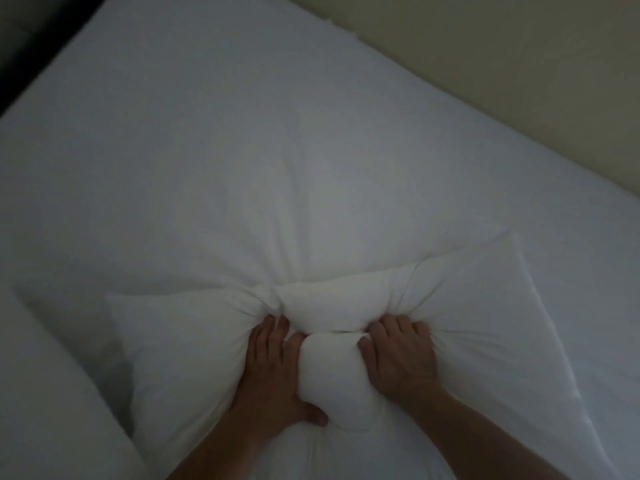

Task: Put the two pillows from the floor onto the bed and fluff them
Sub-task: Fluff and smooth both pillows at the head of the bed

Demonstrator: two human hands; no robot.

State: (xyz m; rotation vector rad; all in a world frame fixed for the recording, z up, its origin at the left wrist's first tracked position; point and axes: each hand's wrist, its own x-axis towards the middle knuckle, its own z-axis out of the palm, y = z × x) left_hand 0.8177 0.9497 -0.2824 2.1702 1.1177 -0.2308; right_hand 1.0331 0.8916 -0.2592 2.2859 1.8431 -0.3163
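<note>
A white pillow [478,327] lies on the white bed [242,133] in the lower middle of the view. My left hand [273,372] and my right hand [398,355] both press into its middle and bunch the fabric, squeezing a bulge of filling up between them. Creases radiate from the fingers. A second white pillow [45,393] lies at the lower left edge, partly cut off by the frame, beside the first one.
A beige wall [519,81] runs along the bed's far right edge. A dark strip [20,46] shows past the bed's upper left corner. The light is dim.
</note>
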